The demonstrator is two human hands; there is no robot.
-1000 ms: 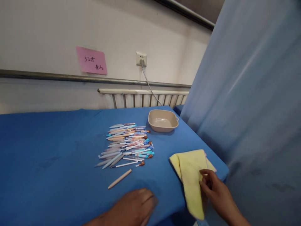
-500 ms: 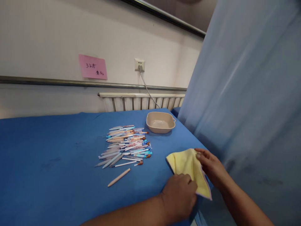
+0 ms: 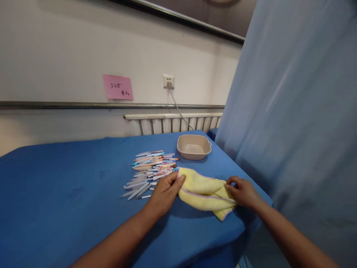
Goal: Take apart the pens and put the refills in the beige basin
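A yellow cloth [image 3: 199, 184] with purple edging stretches between my two hands in folds, low over the blue-covered bed [image 3: 69, 223]. My left hand [image 3: 166, 191] pinches its left end between thumb and fingers, beside a pile of pens [image 3: 143, 173]. At the opposite end, my right hand [image 3: 244, 191] has its fingers closed on the cloth near the bed's right edge. The pens lie in a loose heap, pale grey, peach and white, some with brown or blue ends. Part of this heap is hidden by my left hand.
Behind the cloth stands a beige plastic basin [image 3: 193, 147] with a small loop handle. A blue curtain [image 3: 292, 111] hangs along the right side. At the back are a metal bed rail [image 3: 173, 116], a plugged-in socket [image 3: 169, 82] and a pink note [image 3: 118, 87].
My left hand has moved left and up to one end of the cloth, which is now spread sideways between both hands. The single peach pen at the front is now hidden.
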